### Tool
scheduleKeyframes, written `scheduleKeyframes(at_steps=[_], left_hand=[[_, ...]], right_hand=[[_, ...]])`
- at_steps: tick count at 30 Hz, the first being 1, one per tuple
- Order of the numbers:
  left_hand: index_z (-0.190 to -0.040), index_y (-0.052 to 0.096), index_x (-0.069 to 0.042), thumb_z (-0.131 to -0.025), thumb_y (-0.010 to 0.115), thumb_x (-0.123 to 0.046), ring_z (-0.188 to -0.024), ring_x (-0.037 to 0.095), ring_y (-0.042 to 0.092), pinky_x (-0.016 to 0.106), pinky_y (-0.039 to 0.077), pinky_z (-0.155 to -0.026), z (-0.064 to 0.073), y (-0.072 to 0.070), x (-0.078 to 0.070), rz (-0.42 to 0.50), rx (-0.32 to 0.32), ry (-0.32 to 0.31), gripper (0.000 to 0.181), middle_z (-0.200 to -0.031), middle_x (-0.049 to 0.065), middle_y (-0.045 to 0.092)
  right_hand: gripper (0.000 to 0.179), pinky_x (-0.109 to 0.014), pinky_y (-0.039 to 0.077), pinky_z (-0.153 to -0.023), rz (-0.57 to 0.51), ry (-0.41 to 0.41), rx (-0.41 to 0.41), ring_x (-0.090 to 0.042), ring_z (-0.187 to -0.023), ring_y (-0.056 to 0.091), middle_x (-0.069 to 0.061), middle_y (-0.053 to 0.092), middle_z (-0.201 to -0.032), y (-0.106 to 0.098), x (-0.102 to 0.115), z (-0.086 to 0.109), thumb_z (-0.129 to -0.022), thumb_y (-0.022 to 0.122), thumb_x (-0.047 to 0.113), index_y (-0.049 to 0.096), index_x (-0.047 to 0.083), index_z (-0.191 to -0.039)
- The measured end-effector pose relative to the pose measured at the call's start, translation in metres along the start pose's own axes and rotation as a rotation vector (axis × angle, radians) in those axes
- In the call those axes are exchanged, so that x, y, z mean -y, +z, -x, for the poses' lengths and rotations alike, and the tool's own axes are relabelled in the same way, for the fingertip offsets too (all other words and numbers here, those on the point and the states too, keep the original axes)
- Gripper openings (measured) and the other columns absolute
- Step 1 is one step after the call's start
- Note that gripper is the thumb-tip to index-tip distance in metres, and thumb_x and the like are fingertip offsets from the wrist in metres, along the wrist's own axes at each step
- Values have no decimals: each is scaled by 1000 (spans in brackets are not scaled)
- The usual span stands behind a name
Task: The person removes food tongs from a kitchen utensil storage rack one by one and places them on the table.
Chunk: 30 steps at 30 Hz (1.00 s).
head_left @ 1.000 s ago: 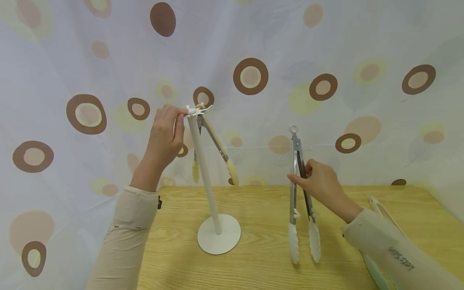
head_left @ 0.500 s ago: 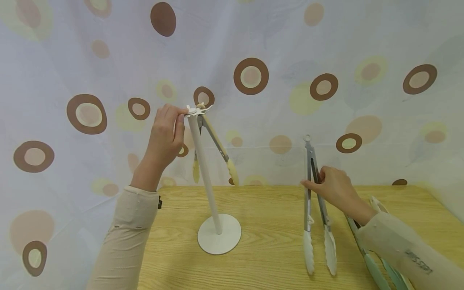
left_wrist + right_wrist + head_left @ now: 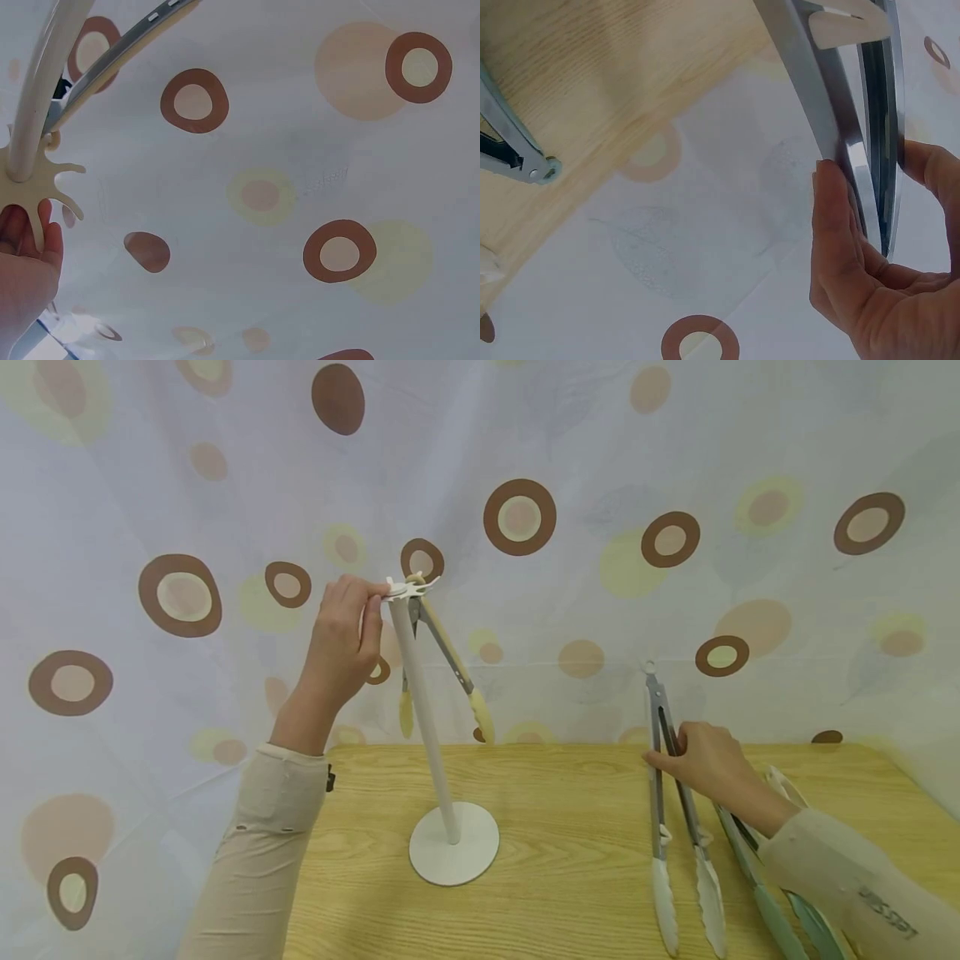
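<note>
My left hand (image 3: 341,631) pinches the edge of the white hooked top (image 3: 34,191) of a rack stand, whose pole (image 3: 426,718) rises from a round base (image 3: 472,860). From one hook hang tongs with yellow tips (image 3: 482,714), their arms spread. On the right, my right hand (image 3: 708,764) grips metal tongs (image 3: 657,810) with white scalloped tips (image 3: 664,906), thumb on one side and fingers on the other. These tongs stand ring end up, tips toward me over the table, arms slightly apart. The right wrist view shows thumb and fingers around the metal arms (image 3: 810,75).
Beside the right forearm, green-tipped tongs (image 3: 776,918) lie on the wooden table (image 3: 555,860). Another pale thing (image 3: 783,783) lies behind them, partly covered by the sleeve. A curtain (image 3: 585,452) with brown rings hangs behind the table.
The right hand has moved right and downward with the white-tipped tongs, bringing them closer to the green ones. My left hand and the stand have stayed in place.
</note>
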<state>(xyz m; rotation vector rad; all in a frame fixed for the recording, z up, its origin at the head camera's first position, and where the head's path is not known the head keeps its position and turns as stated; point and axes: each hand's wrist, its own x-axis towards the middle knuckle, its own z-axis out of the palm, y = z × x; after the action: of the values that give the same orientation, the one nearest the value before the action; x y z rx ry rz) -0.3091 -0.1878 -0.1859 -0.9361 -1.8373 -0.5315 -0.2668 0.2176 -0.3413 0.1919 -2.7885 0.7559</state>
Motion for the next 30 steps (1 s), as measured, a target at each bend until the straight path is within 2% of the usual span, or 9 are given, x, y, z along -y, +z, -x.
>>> scheduleKeyframes(at_steps=[8, 21, 30], left_hand=[[-103, 57, 11, -97, 40, 2, -86, 37, 44, 43, 34, -80, -1, -1, 0, -4, 7, 0, 21, -96, 23, 56], [-103, 57, 11, -97, 40, 2, -85, 36, 44, 42, 33, -80, 0, -2, -2, 1, 16, -14, 20, -96, 23, 56], [-103, 57, 11, -97, 40, 2, -86, 37, 44, 43, 34, -81, 0, -1, -2, -6, 18, -14, 20, -96, 24, 56]], right_hand=[[47, -29, 29, -47, 22, -3, 15, -14, -46, 32, 0, 33, -52, 2, -5, 3, -85, 70, 33, 37, 10, -62], [50, -26, 32, -42, 29, 51, 130, -10, -38, 36, 4, 35, -42, 11, -16, 5, -86, 69, 34, 37, 15, -51], [44, -27, 35, -42, 8, 42, 165, -11, -38, 43, 2, 44, -42, 18, -23, 2, -86, 68, 31, 47, 11, -53]])
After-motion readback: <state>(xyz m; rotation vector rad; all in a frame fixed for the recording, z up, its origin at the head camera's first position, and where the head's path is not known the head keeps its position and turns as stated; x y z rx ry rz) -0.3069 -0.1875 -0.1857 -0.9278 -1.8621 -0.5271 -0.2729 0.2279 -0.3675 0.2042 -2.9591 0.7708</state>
